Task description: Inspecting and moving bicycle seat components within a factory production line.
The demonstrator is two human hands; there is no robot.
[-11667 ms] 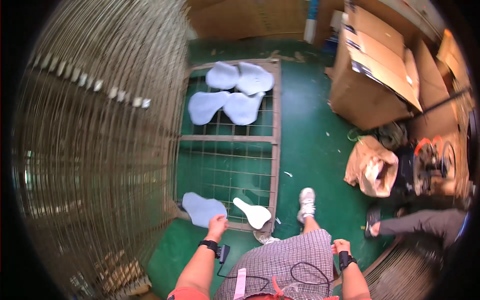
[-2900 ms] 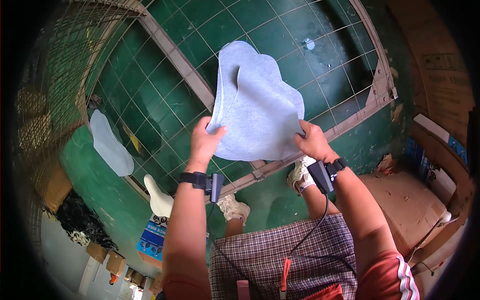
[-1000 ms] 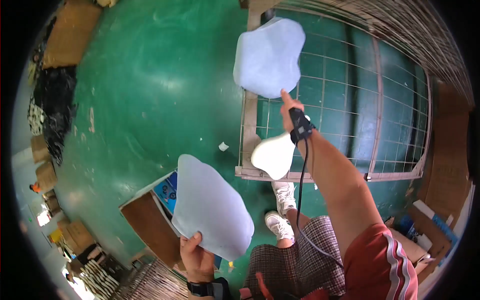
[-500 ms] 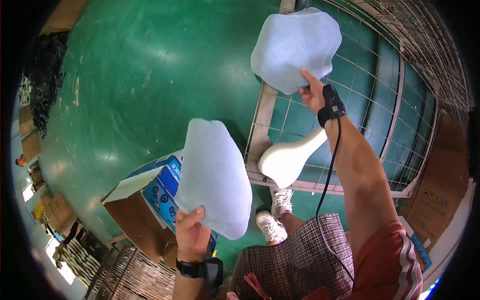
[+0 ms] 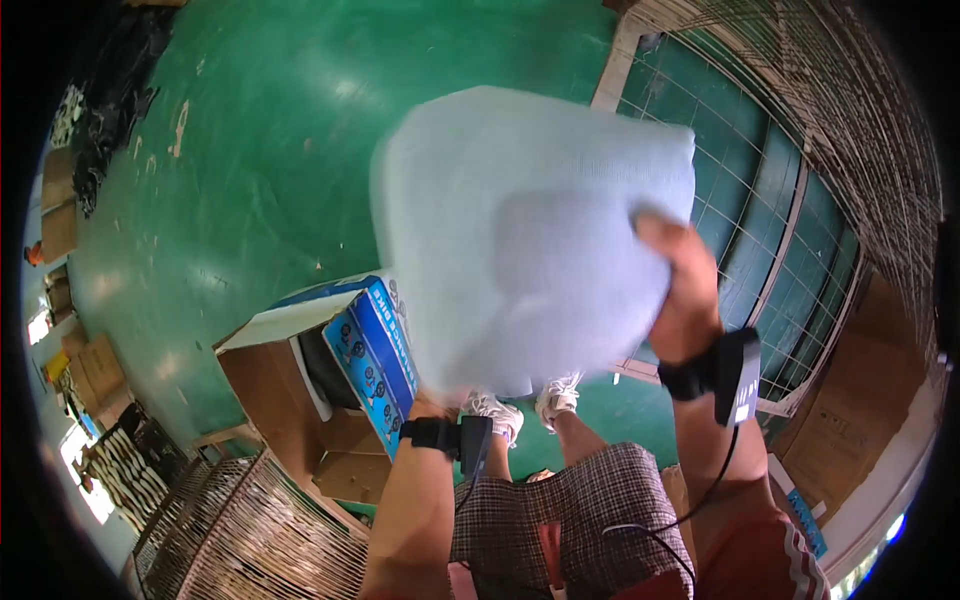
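Both pale blue sheets, held well apart half a second ago, have now come together into one blurred pale blue sheet [image 5: 530, 240] raised close in front of the person's face, filling the middle of the view. The right hand [image 5: 680, 290] pinches its right edge, thumb on the near side and fingers behind. The left hand [image 5: 430, 400] is almost wholly hidden under the lower edge, so I cannot tell how it grips, only that the wrist with its black band sits right below the sheet. An open cardboard box [image 5: 330, 390] with a blue printed flap stands on the green floor [image 5: 280, 150] just to the left of the white shoes [image 5: 520, 410]. A wire mesh frame [image 5: 790, 220] lies to the right. I'd judge the risk is plain: with the sheet blocking sight of the feet, a step could catch the box flap or the frame's wooden edge. The limp sheets could also slide apart, or one slip from a one-sided pinch and land on the floor.
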